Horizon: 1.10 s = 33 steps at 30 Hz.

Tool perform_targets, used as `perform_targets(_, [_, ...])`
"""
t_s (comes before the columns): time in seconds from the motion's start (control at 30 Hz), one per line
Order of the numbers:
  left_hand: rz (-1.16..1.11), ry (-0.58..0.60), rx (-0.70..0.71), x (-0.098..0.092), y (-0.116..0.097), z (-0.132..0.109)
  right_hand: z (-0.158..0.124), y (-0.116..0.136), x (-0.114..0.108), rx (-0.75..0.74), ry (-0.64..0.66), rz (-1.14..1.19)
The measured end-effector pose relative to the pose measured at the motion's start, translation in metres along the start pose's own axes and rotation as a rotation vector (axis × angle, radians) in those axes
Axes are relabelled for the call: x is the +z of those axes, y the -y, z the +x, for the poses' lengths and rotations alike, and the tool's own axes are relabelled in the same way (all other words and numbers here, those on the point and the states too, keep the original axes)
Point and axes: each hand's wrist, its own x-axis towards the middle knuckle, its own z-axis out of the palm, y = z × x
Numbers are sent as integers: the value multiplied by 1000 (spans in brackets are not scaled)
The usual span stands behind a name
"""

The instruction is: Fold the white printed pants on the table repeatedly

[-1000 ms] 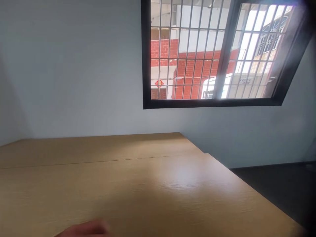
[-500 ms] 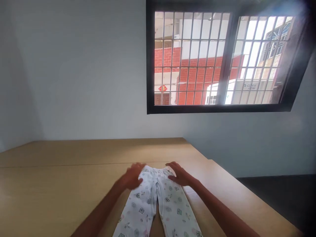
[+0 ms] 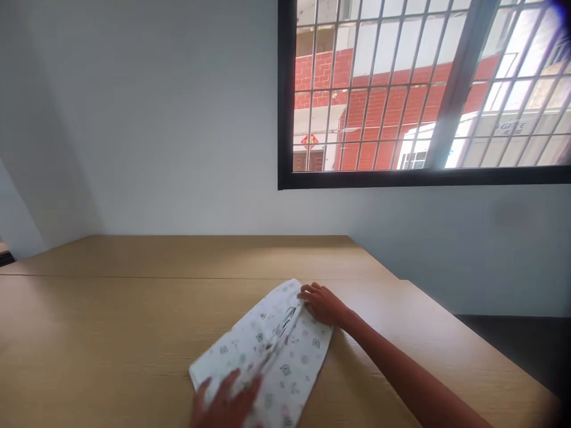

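Observation:
A pair of small white patterned trousers point(image 3: 267, 348) lies slantwise on a light wooden table point(image 3: 111, 333), its waistband toward the far right. My right hand point(image 3: 322, 304) rests on the waistband end, fingers curled over the cloth's edge. My left hand point(image 3: 225, 401) lies flat on the near end of the trousers at the bottom of the view, fingers spread. The legs lie close together, a dark fold line between them.
The table runs back to a pale wall. A black-framed barred window point(image 3: 423, 95) hangs above on the right, showing a red brick building. Dark floor point(image 3: 517, 351) lies past the table's right edge.
The trousers, which lay straight away from me with both hands on the waistband, now lie turned slantwise. My left hand has come back to the near end; the view shifted right.

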Motion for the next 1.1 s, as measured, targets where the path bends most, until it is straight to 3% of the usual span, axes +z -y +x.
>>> perform_targets(0.1, [61, -102, -216, -42, 42, -24, -32, 12, -4, 23, -5, -4])
perform_targets(0.17, [53, -206, -265, -55, 60, -28, -57, 26, -6, 39, -6, -2])
perform_targets(0.27, [4, -324, -180, -55, 76, -23, -94, 49, -12, 89, 3, 14])
perform_targets(0.33, [-11, -320, -72, -51, 83, -16, -113, 61, -17, 142, 40, 31])
perform_targets(0.53, [-135, -93, 128, -66, 98, 23, -133, 61, -20, 227, 120, 109])
perform_targets(0.63, [-203, -34, 56, -77, 106, 42, -130, 47, -16, 194, 120, 149])
perform_targets(0.7, [-221, -54, -8, -79, 111, 47, -127, 39, -15, 179, 122, 158])
perform_targets(0.93, [-243, -257, 3, -59, 114, 28, -127, 37, -18, 156, -21, 265])
perform_targets(1.03, [-277, -271, 39, -59, 104, 7, -141, 43, -22, 310, -48, 465])
perform_targets(1.1, [-422, -239, 20, -71, 96, -9, -151, 46, -36, 444, -74, 631])
